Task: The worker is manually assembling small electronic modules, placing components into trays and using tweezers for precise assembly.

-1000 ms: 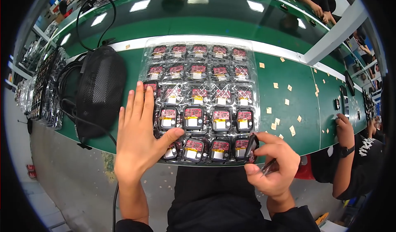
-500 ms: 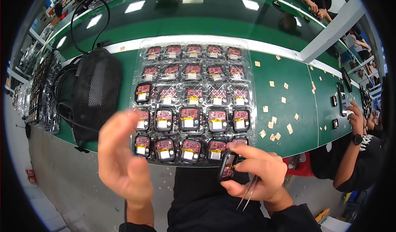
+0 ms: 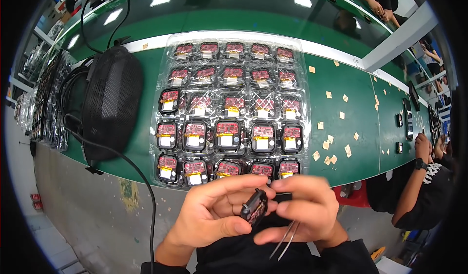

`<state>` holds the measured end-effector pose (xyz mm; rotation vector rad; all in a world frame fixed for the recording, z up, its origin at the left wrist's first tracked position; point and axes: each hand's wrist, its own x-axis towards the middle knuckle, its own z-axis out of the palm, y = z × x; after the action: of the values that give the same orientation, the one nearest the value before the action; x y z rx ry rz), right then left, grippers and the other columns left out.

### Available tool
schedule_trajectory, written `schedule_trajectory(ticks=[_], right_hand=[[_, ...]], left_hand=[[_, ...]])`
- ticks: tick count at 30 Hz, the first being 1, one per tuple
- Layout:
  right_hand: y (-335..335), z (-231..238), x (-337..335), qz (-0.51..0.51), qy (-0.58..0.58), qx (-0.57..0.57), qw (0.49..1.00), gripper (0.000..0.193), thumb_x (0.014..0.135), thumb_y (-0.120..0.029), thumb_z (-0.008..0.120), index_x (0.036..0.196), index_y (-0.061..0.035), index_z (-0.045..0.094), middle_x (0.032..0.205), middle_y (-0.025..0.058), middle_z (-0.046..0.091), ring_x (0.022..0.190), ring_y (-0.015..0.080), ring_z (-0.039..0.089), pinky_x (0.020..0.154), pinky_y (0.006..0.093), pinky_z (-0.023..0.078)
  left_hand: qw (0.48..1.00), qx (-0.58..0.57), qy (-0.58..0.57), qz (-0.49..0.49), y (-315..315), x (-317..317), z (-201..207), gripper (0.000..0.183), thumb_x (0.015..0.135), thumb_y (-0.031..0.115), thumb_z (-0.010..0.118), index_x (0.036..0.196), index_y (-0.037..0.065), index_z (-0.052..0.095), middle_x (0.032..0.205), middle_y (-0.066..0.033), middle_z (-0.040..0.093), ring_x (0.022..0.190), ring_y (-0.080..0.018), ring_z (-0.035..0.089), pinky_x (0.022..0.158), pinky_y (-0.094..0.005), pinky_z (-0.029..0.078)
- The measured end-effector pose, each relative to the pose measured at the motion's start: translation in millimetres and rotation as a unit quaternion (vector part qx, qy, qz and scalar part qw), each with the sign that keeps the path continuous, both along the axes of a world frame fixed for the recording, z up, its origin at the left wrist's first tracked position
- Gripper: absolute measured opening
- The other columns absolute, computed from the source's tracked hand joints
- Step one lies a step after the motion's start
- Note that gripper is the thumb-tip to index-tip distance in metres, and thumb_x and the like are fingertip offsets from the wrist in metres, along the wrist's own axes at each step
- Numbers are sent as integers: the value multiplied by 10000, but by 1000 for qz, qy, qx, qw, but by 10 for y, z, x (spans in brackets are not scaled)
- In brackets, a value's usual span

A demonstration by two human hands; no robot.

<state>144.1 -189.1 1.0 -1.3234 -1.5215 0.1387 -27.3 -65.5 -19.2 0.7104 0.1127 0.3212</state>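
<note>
A small black square device housing (image 3: 254,208), like a smartwatch case with a circuit board inside, is tilted on edge in front of my body. My left hand (image 3: 209,215) grips it, with the thumb at its lower edge and the fingers behind. Close on its other side is my right hand (image 3: 307,208), slightly blurred, with metal tweezers (image 3: 285,242) tucked in it and pointing down. Whether the right fingertips still touch the housing, I cannot tell. Beyond both hands lies a clear plastic tray (image 3: 304,127) with rows of similar housings (image 3: 227,135) showing red boards.
A black mesh bag (image 3: 112,98) with a black cable (image 3: 153,210) sits left of the tray. Small tan squares (image 3: 347,150) are scattered on the green table (image 3: 336,169) to the right. A co-worker's hand (image 3: 423,147) is at the far right, and a white post (image 3: 399,37) stands behind.
My left hand has come in from the left and taken hold of the housing, which was in my right hand. The tweezers stay in my right hand. The view has shifted slightly.
</note>
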Motion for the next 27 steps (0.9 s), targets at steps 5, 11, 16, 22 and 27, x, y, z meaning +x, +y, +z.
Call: schedule_trajectory(ticks=[5,11,16,22,27], right_hand=[[-126,68,34,-35,13,-119,992,489,813,-378,827,1130,-30,692,982,112,540,687,170,652,594,279,565],[-186,106,29,-91,-41,-140,985,331,712,-90,841,1030,-55,756,852,62,599,637,163,611,543,295,514],[-188,117,42,-111,-64,-142,982,334,671,-73,862,990,-63,766,819,42,617,640,162,617,523,292,502],[-200,251,36,-116,-100,-185,971,343,659,-66,866,984,-64,759,824,46,621,644,170,628,529,289,506],[-174,269,3,-142,-175,-170,959,284,677,-99,837,944,-65,747,815,29,621,603,147,590,505,273,471]], left_hand=[[998,30,-48,29,-2,28,-30,630,883,19,746,1407,-140,434,1388,-256,535,1299,-354,549,1119,-477,440],[993,87,-61,53,-18,54,-90,599,854,-42,747,1381,-136,477,1448,-238,453,1339,-368,507,1147,-485,411],[984,115,34,133,-119,77,7,618,762,198,883,1269,-45,628,1289,-269,579,1147,-413,639,1013,-535,517],[970,217,-7,112,-52,64,-85,589,753,95,871,1267,-64,632,1336,-277,537,1169,-426,623,1028,-524,508],[932,342,59,102,-25,33,-54,587,740,71,868,1262,-70,640,1332,-271,535,1170,-407,624,1013,-495,522]])
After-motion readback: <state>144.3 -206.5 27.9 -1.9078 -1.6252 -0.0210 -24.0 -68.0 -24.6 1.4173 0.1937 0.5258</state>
